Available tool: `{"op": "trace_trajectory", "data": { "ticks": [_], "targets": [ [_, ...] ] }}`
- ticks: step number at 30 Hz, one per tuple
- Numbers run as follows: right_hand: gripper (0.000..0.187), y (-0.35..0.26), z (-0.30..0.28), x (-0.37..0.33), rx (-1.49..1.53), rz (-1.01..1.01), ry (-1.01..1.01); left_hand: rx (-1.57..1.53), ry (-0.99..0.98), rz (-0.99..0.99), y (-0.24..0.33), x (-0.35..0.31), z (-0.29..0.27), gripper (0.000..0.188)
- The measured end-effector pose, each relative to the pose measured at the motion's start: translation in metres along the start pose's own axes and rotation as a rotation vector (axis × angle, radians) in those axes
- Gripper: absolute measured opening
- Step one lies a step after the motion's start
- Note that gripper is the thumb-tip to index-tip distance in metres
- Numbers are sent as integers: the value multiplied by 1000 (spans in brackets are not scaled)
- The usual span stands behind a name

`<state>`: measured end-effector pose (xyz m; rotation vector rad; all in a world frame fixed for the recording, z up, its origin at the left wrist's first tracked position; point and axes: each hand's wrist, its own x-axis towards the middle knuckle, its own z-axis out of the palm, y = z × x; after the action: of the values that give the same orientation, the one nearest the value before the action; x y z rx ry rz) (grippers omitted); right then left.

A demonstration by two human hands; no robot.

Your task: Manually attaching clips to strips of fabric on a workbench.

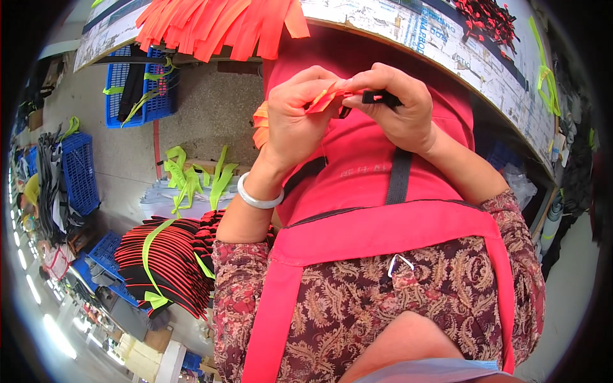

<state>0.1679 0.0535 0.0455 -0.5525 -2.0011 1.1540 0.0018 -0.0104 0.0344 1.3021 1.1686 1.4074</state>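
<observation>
Both hands meet in front of the red apron. A short strip of orange webbing is pinched in the fingers of my left hand. Closed on a small black plastic buckle is my right hand, its thumb and forefinger touching the end of the strip. Fingers partly cover where strip and buckle come together, so I cannot tell whether they are joined. Beside my left wrist, more orange strips show at the apron's edge.
A bundle of orange strips hangs over the worktable edge. A pile of small black-and-red pieces lies on the table at right. Blue crates stand below at left, near stacked black-and-red panels tied with yellow-green ribbon.
</observation>
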Motion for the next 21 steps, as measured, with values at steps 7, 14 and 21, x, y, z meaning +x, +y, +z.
{"op": "trace_trajectory", "data": {
  "ticks": [7, 14, 21],
  "targets": [
    [19, 3, 2, -3, 28, 22, 24, -172, 32, -75, -5, -2, 6, 15],
    [15, 4, 2, -3, 49, 50, 36, -143, -31, -105, -4, 0, 0, 14],
    [13, 11, 12, -6, 213, 195, 119, -178, 101, -126, -15, -2, 13, 11]
  ]
}}
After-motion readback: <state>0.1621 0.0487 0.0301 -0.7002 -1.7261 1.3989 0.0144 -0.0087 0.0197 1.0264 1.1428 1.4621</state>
